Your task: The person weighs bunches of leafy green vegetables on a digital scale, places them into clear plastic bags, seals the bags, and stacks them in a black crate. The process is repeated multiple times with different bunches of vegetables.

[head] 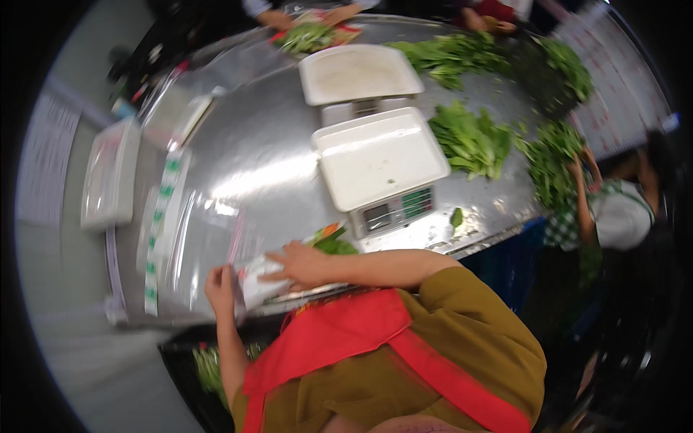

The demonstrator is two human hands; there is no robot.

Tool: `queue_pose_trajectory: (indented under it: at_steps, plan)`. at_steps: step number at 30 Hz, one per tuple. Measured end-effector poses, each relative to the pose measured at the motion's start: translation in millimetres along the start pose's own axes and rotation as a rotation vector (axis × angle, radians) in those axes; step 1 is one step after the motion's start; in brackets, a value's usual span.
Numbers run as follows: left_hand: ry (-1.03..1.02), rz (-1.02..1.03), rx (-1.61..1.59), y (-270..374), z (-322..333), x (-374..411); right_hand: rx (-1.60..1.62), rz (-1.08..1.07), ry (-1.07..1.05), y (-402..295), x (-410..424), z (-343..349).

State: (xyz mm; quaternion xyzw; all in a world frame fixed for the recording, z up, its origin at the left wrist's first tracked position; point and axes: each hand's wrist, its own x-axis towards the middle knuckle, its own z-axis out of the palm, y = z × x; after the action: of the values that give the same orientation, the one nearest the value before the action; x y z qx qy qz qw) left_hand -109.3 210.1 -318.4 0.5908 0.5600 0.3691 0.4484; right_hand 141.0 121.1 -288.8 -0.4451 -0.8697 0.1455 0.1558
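Note:
A plastic bag [257, 284] with a white printed area lies at the near edge of the metal table, leafy greens [337, 243] showing at its right end. My right hand [303, 266] rests across the bag, fingers spread. At the bag's left end is my left hand [219, 287], its fingers bent together near the edge of the plastic; blur hides whether they pinch it. Just beyond the greens stands a digital scale [381, 162] with a white tray, which bears only a small leaf scrap.
A second scale [360, 76] stands behind the first. Leafy bunches [471, 140] lie to the right, where a co-worker [612, 211] handles greens. Another co-worker's hands [276, 20] hold a bag at the far edge. Flat plastic bags [189, 249] and a white box [111, 173] are at left.

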Motion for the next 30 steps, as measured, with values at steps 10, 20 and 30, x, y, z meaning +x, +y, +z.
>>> queue_pose_trajectory:
  at_steps: [10, 20, 30]
  plan:
    - [0.080, 0.359, 0.784, -25, -22, 16, 0.104, 0.346, 0.181, -11, 4, -30]
    - [0.005, 0.259, 0.610, -33, -33, 28, 0.050, 0.463, 0.016, 0, 6, -19]
    - [0.046, 0.230, 0.691, -22, -37, 39, 0.033, 0.446, 0.017, -2, 4, -17]
